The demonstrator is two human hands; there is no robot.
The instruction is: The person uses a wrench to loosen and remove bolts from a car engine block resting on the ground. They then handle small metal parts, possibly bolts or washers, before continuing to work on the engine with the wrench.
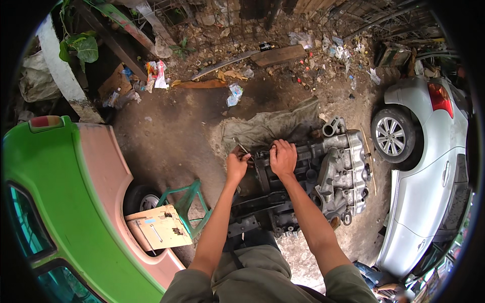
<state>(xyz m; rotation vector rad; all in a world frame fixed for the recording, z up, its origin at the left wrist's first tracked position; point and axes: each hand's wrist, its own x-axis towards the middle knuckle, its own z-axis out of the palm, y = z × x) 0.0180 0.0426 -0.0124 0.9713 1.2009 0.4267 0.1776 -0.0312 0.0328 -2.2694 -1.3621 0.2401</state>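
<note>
A large, dark and silvery car engine (331, 174) lies on the ground in front of me, its ribbed cast-metal end to the right. My left hand (237, 165) is at the engine's left end, its fingers closed around a slim metal tool (243, 148) whose exact kind I cannot make out. Just right of it, my right hand (283, 158) rests on the engine's dark upper part, fingers curled over the edge. What lies beneath those fingers is hidden. A dirty grey-brown cloth (273, 123) spreads out under and beyond the engine.
On the left stand a green and pink car (108, 171) and a green plastic stool (189, 199), with a cardboard piece (160, 227) carrying a wrench (156, 232). A silver car (429, 187) flanks the right. Planks (278, 56) and litter lie beyond. Another person (376, 283) shows at lower right.
</note>
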